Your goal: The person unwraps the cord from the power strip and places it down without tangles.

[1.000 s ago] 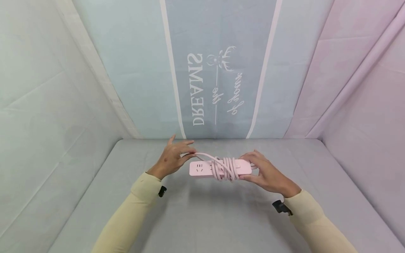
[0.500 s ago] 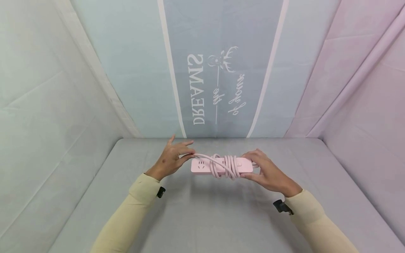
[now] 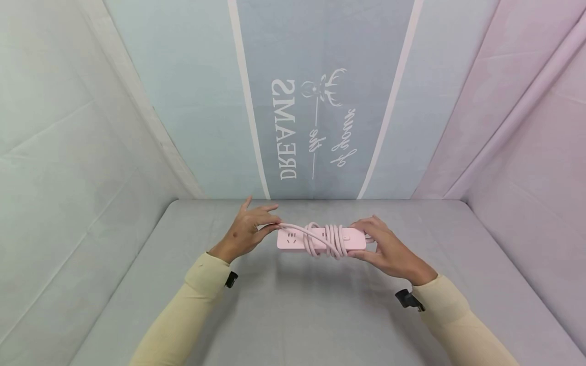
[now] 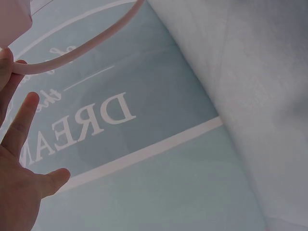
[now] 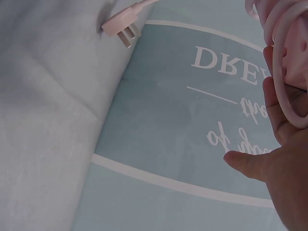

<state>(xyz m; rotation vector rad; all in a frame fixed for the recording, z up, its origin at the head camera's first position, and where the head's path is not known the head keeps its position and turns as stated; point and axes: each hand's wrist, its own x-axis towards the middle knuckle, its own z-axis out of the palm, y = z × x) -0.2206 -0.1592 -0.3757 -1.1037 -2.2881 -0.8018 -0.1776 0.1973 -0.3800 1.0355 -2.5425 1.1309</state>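
A pink power strip [image 3: 290, 240] hangs level above the grey surface in the head view, sockets toward me. Its pale pink cord [image 3: 336, 241] is wound several turns around the strip's middle and right part. My right hand [image 3: 389, 252] grips the strip's right end, thumb below and fingers above. At the strip's left end my left hand [image 3: 244, 231] pinches a loose stretch of the cord between thumb and forefinger, other fingers spread. That stretch [image 4: 86, 47] bends away from the fingertips in the left wrist view. A plug [image 5: 121, 23] with metal prongs shows in the right wrist view.
A padded grey surface [image 3: 293, 315] lies under both hands. Behind it stands a blue-grey fabric wall [image 3: 311, 51] with mirrored lettering, and pale fabric walls close in the left [image 3: 68, 152] and right [image 3: 540, 178].
The power strip has shifted slightly right and up and tipped a little. My left hand has drifted slightly left, still pinching the cord; my right hand keeps its grip.
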